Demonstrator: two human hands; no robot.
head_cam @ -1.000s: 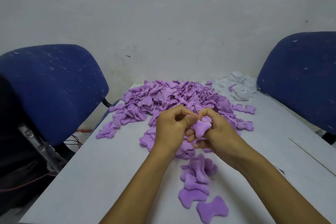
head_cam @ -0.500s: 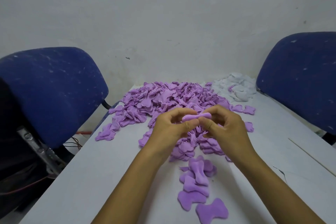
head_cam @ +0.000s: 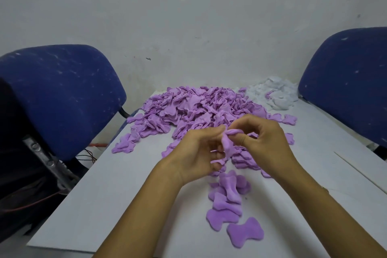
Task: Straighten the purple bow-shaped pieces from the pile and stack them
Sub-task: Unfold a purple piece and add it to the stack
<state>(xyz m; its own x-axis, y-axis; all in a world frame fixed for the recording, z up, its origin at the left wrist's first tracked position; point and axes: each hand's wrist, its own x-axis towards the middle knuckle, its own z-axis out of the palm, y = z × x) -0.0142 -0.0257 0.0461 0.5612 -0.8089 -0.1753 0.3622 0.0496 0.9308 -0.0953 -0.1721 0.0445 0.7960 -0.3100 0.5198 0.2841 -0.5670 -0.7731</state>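
My left hand pinched one side of a purple bow piece, with its fingers curled around the soft cloth. My right hand pinched the top of the same piece between thumb and finger. The piece hung between my two hands, just above the desk and in front of the big purple pile.

I thought the best way to do this step was to pull gently both ways, so the folded part opened up. Then I would rub it flat with my thumbs before putting it down. Pulling too hard could stretch it out of shape.

The piece looked soft and floppy, like felt. It was light purple, twisted and folded over on itself, so its bow shape did not show yet. Nearer to me, some flat bow pieces lay overlapping in a loose row on the desk, not a neat stack yet.
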